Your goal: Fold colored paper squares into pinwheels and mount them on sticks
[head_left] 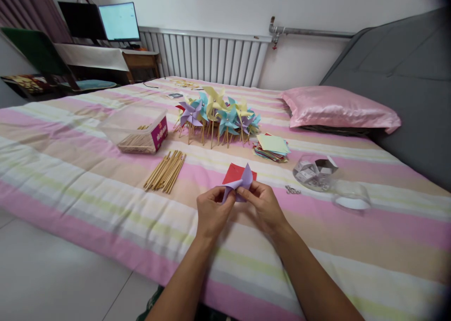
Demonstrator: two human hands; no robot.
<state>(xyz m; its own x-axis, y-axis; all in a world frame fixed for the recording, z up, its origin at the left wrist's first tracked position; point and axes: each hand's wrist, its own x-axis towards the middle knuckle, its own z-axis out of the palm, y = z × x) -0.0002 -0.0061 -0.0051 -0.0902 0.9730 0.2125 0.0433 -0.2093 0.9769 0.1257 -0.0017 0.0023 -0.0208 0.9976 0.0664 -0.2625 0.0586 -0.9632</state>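
We hold a folded sheet of lilac paper (pixel 238 185) just above the near middle of the bed, our left hand (pixel 211 213) closed on its left corners and our right hand (pixel 262 208) pinching its right side, fingertips meeting at the centre. To fold it well, we judge that each curled tip should sit squarely over the middle, pressed lightly so the paper bends without creasing, while one thumb pins the stack.

Just behind the lilac sheet lies a red paper square (pixel 234 172), partly hidden. To the left rests a loose bundle of thin wooden sticks (pixel 165 171); to the right, a few small metal pins (pixel 292 190), a clear plastic jar on its side (pixel 313 171) and its clear round lid (pixel 352 198).

Farther off stand a clear plastic box with a magenta label (pixel 136 129), a stack of coloured paper squares (pixel 272 147), and a cluster of finished paper pinwheels on sticks (pixel 216 114).

All of it rests on a striped pink, cream and green bedsheet (pixel 70 170). A pink satin pillow (pixel 338 107) lies far right against a grey headboard (pixel 398 76); a white radiator (pixel 207 58) and a lit monitor (pixel 119 21) back the room.
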